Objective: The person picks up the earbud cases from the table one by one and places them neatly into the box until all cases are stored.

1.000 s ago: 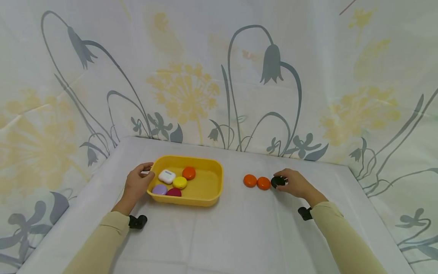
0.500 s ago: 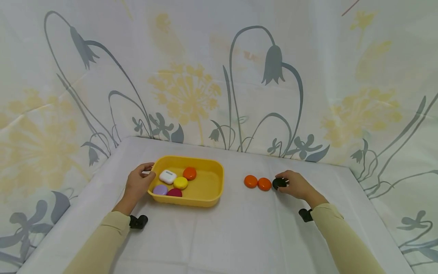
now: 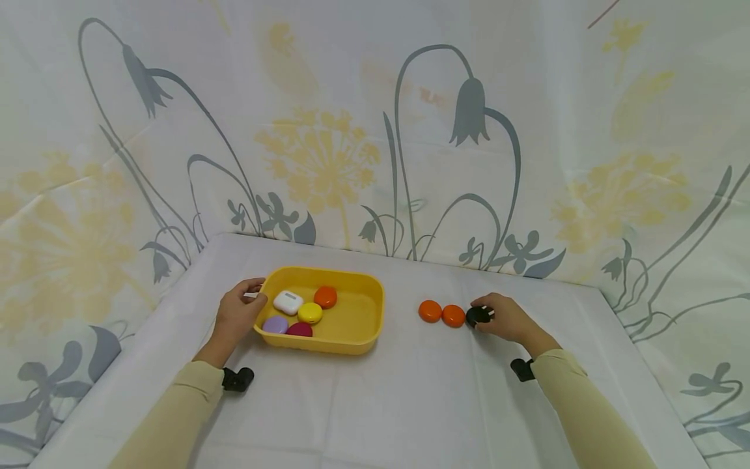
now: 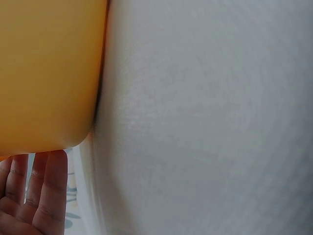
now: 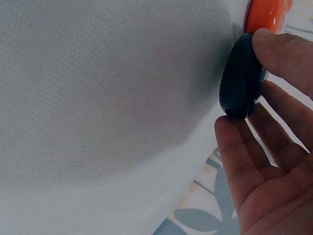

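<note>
My left hand (image 3: 233, 319) is at the left end of a yellow plastic tray (image 3: 375, 326); its fairly straight fingers touch the outer wall, as the left wrist view also shows. On the table, my right hand (image 3: 508, 318) pinches a glossy black rounded disc (image 3: 477, 316) between thumb and fingers. The right wrist view has this disc (image 5: 239, 81) standing nearly on the white cloth. Left of it, two orange discs (image 3: 430, 311) form a row with it. Inside the tray lie an orange disc (image 3: 325, 297), a white earbud case (image 3: 288, 302), a yellow disc (image 3: 310, 313), a lilac disc (image 3: 275, 324) and a dark red disc (image 3: 299, 329).
White cloth covers the table (image 3: 404, 404). A flower-patterned curtain (image 3: 351, 130) rises behind its far edge and along the sides. Each wrist carries a small black camera mount (image 3: 237, 380).
The black disc and my right hand have shifted very slightly, and the disc lies flatter in line with the orange ones. My left hand and the tray look unmoved.
</note>
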The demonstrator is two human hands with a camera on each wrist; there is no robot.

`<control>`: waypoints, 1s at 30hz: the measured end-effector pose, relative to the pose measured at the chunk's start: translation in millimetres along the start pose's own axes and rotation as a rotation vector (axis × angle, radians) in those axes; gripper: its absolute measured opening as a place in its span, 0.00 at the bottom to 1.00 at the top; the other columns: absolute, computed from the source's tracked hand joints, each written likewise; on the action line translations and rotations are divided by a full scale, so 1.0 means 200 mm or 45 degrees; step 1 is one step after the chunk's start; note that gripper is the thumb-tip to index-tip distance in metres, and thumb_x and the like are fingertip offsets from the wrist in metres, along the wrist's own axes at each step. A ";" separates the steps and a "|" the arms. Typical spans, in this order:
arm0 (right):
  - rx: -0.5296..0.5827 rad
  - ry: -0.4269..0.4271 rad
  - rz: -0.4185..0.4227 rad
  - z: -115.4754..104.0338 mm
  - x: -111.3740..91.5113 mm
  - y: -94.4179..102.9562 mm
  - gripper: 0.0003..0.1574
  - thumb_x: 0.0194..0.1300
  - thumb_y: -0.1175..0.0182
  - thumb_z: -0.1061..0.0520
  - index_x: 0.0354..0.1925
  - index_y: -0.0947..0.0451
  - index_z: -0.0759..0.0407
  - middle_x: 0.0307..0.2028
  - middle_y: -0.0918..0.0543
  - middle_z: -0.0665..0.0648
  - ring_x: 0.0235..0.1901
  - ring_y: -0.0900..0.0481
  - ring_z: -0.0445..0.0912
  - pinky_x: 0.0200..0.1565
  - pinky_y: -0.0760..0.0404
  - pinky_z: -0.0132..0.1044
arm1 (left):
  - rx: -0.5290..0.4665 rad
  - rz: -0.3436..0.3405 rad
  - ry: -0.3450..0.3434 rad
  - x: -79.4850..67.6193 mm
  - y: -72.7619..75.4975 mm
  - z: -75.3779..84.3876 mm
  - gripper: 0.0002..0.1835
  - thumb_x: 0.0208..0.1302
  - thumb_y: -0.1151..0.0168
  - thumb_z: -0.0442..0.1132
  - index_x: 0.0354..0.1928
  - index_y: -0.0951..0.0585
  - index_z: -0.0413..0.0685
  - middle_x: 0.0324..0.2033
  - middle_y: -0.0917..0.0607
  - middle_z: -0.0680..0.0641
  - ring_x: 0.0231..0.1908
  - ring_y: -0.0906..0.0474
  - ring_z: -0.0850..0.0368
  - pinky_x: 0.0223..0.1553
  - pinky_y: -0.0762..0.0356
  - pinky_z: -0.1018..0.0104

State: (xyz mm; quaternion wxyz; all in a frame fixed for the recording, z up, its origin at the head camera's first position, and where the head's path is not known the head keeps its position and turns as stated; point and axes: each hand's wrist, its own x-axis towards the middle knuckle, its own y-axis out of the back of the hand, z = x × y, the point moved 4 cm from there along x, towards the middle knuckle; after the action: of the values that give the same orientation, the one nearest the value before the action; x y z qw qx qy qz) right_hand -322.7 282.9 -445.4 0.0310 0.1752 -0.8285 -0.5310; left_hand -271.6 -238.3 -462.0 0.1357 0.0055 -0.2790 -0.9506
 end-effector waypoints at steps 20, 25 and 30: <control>0.042 0.053 0.070 -0.03 -0.02 0.02 0.28 0.58 0.34 0.56 0.56 0.24 0.63 0.54 0.21 0.65 0.52 0.23 0.59 0.54 0.23 0.53 | 0.005 0.010 -0.015 0.00 0.00 -0.01 0.22 0.66 0.46 0.42 0.62 0.25 0.47 0.54 0.21 0.40 0.46 0.23 0.47 0.37 0.26 0.76; 0.049 0.101 0.124 -0.05 -0.01 0.03 0.28 0.58 0.34 0.56 0.56 0.24 0.63 0.53 0.21 0.65 0.50 0.22 0.59 0.53 0.22 0.53 | 0.000 0.004 -0.018 0.00 0.00 -0.01 0.23 0.66 0.46 0.42 0.62 0.26 0.47 0.55 0.22 0.40 0.46 0.23 0.47 0.36 0.26 0.76; 0.061 0.118 0.149 -0.10 -0.01 0.04 0.29 0.57 0.34 0.56 0.56 0.24 0.64 0.53 0.21 0.66 0.51 0.23 0.59 0.53 0.22 0.53 | 0.001 0.004 -0.014 0.01 0.00 -0.01 0.22 0.66 0.46 0.42 0.62 0.26 0.48 0.55 0.22 0.40 0.46 0.23 0.48 0.36 0.27 0.78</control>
State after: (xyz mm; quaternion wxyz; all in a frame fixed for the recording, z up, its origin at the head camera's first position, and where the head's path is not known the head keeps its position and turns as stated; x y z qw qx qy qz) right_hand -318.7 269.4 -429.7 0.0961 0.1514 -0.8474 -0.4997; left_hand -272.9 -239.7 -463.9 0.1358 -0.0004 -0.2802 -0.9503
